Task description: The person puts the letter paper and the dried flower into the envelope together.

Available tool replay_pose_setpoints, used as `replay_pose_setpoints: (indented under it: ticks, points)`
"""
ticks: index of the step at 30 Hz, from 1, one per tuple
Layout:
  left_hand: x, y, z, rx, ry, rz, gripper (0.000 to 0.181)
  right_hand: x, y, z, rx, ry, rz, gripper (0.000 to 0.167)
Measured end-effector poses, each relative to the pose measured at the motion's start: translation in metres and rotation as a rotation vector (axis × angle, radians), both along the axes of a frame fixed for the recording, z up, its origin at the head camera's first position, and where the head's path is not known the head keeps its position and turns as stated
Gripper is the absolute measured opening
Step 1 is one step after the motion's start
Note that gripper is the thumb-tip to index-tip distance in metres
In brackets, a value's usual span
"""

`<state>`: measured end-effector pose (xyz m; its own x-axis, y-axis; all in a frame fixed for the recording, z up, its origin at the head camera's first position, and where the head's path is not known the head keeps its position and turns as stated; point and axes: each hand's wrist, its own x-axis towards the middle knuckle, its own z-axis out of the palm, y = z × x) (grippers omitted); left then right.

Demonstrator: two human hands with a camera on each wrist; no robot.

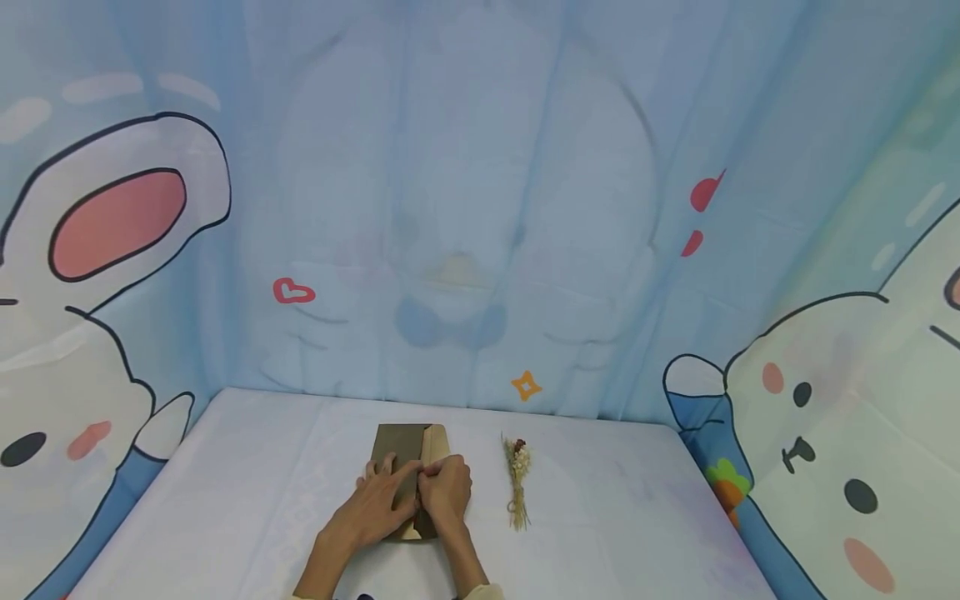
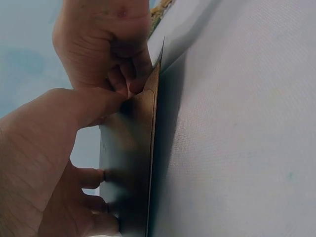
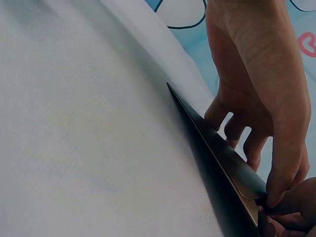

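A flat brown piece of folded card (image 1: 399, 440) lies on the white tabletop, a lighter gold strip running down its right part and its near end slightly rounded. My left hand (image 1: 373, 506) rests on it from the left, fingers spread over the surface and thumb reaching toward the strip. At the strip, my right hand (image 1: 447, 492) pinches the card with curled fingers. In the left wrist view the two hands meet at the raised edge of the card (image 2: 136, 143). Exactly what lies between the right fingertips is hidden.
To the right of the card lies a small tied bunch of dried flowers (image 1: 517, 483). The white tablecloth (image 1: 600, 517) spreads around both. Behind the table hangs a blue curtain (image 1: 465, 183) printed with cartoon rabbits.
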<state>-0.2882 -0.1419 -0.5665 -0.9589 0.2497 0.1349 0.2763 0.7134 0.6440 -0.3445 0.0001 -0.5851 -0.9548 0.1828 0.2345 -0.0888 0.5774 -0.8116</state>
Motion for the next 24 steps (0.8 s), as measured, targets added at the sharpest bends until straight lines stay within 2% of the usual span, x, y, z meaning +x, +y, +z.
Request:
replay_pose_setpoints:
  ticks: [5,10,14,16,18,21,24]
  points:
    - [-0.001,0.001,0.0,-0.002,-0.005,-0.002,0.054,0.001,-0.001,-0.001,-0.005,0.009,-0.009,0.011]
    - [0.0,0.002,0.001,-0.003,-0.014,0.006,0.054,0.001,0.003,-0.001,-0.008,0.004,0.019,0.011]
    - [0.001,0.004,0.003,-0.005,-0.039,0.016,0.057,-0.003,0.013,-0.007,-0.059,0.036,0.047,0.012]
    - [0.001,0.004,0.003,-0.005,-0.046,0.02,0.059,-0.004,0.019,-0.01,-0.081,0.088,0.053,0.012]
    - [0.001,0.003,0.003,-0.006,-0.053,0.022,0.06,-0.004,0.026,-0.008,-0.104,0.146,0.039,0.013]
    - [0.002,0.003,0.002,-0.005,-0.052,0.024,0.06,0.001,0.037,0.002,-0.08,0.244,-0.013,0.011]
    - [0.003,0.004,0.003,-0.006,-0.047,0.022,0.06,0.005,0.05,0.01,-0.082,0.27,-0.097,0.01]
